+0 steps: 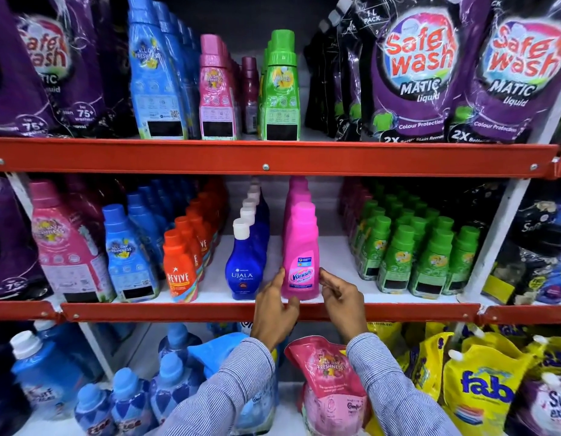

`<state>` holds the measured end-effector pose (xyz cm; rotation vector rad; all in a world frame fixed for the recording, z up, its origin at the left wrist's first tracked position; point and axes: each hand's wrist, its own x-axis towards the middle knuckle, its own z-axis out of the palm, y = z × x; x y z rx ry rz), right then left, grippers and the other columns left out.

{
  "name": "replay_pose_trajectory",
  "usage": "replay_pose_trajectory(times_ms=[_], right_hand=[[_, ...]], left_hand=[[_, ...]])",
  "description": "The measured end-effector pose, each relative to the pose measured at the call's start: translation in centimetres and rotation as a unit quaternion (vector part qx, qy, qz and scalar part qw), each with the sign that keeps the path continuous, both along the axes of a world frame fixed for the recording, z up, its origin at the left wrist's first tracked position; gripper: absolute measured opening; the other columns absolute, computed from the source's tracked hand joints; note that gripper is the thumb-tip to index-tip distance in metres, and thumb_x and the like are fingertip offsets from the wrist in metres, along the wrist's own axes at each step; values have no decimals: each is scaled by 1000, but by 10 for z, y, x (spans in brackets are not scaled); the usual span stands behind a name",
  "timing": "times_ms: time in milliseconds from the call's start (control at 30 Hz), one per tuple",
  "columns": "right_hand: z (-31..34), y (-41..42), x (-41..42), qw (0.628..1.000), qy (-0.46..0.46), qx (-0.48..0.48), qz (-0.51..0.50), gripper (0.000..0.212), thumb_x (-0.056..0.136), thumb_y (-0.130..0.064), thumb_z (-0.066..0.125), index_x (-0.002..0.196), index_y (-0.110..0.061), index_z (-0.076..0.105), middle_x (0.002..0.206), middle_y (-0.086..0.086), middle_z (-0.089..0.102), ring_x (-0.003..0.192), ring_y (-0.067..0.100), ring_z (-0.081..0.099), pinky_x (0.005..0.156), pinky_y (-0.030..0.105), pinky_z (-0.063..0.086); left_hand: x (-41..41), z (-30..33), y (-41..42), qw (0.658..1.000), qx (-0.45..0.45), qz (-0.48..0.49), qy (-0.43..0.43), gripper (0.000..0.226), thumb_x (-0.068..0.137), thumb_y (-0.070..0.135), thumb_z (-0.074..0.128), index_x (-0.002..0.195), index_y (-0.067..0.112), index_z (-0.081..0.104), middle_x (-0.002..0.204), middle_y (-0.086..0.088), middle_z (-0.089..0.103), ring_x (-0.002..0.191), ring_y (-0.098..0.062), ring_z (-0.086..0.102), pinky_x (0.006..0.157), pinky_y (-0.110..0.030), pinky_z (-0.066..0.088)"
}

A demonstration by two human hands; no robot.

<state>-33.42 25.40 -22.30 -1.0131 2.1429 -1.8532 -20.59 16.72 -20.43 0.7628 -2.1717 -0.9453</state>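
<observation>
A pink Vanish bottle stands upright at the front of the middle shelf, with more pink bottles lined up behind it. My left hand holds its lower left side, the index finger lying up along the bottle and the thumb across the front of its base. My right hand is at the bottle's lower right side, its bent fingertips just touching the edge and gripping nothing. Both forearms wear striped blue sleeves.
Blue Ujala bottles stand close on the left, then orange Revive bottles. Green bottles fill the right, with bare white shelf between. A red shelf beam runs overhead. Pink and yellow pouches sit below my arms.
</observation>
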Motion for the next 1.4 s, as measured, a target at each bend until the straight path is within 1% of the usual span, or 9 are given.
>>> replay_pose_trajectory(times_ms=[133, 333, 467, 567, 700, 867, 1000, 1133, 1400], right_hand=[[-1, -1, 1, 1000, 0, -3, -2, 44, 88, 2, 54, 128, -16, 62, 120, -2, 71, 108, 3, 65, 99, 25, 50], [3, -1, 8, 1000, 12, -1, -6, 46, 89, 3, 53, 132, -12, 58, 124, 1, 68, 111, 6, 64, 90, 9, 46], [0, -2, 39, 990, 17, -101, -93, 38, 86, 6, 56, 117, -12, 68, 109, 5, 75, 94, 5, 70, 81, 9, 51], [-8, -15, 75, 989, 41, -123, -72, 37, 84, 5, 58, 107, -20, 73, 96, -7, 76, 90, 1, 71, 82, 14, 53], [-8, -50, 108, 996, 10, -83, 19, 44, 85, 3, 57, 123, -16, 64, 113, -5, 72, 101, -1, 67, 92, 19, 52], [1, -74, 112, 998, -9, -51, 27, 55, 86, 8, 50, 139, -7, 47, 134, -1, 57, 122, 6, 57, 107, 30, 45], [7, -78, 112, 999, 6, -29, 12, 56, 84, 12, 48, 138, -5, 49, 132, -2, 56, 122, 6, 55, 106, 21, 41], [9, -76, 111, 1000, 10, -22, 16, 52, 85, 10, 49, 134, -7, 54, 127, -3, 61, 117, 3, 58, 97, 7, 40], [7, -76, 112, 999, -18, -46, 14, 52, 85, 15, 46, 133, -6, 55, 123, -1, 63, 107, -8, 59, 93, 4, 42]], left_hand=[[0, -1, -1, 1000, 8, -4, -10, 68, 92, 8, 59, 156, 13, 36, 153, -8, 53, 134, -24, 56, 111, -43, 52], [10, 5, 0, 1000, 13, -15, 0, 63, 92, 6, 61, 152, 10, 43, 155, -8, 51, 142, -21, 49, 121, -39, 43], [40, 1, -2, 993, 47, 24, 106, 46, 85, -6, 62, 126, 15, 69, 128, -5, 72, 116, -12, 67, 109, -40, 54], [64, -4, -14, 971, 68, 107, 202, 40, 85, -9, 62, 105, 24, 72, 106, -4, 77, 95, -13, 74, 95, -43, 61], [82, -4, -39, 960, 97, 159, 208, 41, 86, -5, 66, 124, 11, 66, 123, -8, 71, 114, -25, 67, 107, -50, 54], [89, -3, -55, 983, 104, 87, 121, 68, 88, 13, 71, 149, 3, 44, 148, -17, 55, 135, -28, 55, 119, -49, 43], [89, 1, -62, 991, 64, 73, 91, 61, 85, 6, 72, 143, 4, 53, 143, -15, 61, 134, -27, 57, 118, -44, 42], [91, 1, -65, 994, 63, 45, 77, 60, 85, 1, 70, 143, 4, 53, 142, -13, 63, 134, -24, 59, 118, -45, 43], [95, 6, -69, 994, 80, 24, 68, 66, 83, 11, 67, 146, 4, 49, 145, -13, 61, 136, -23, 58, 118, -46, 44]])
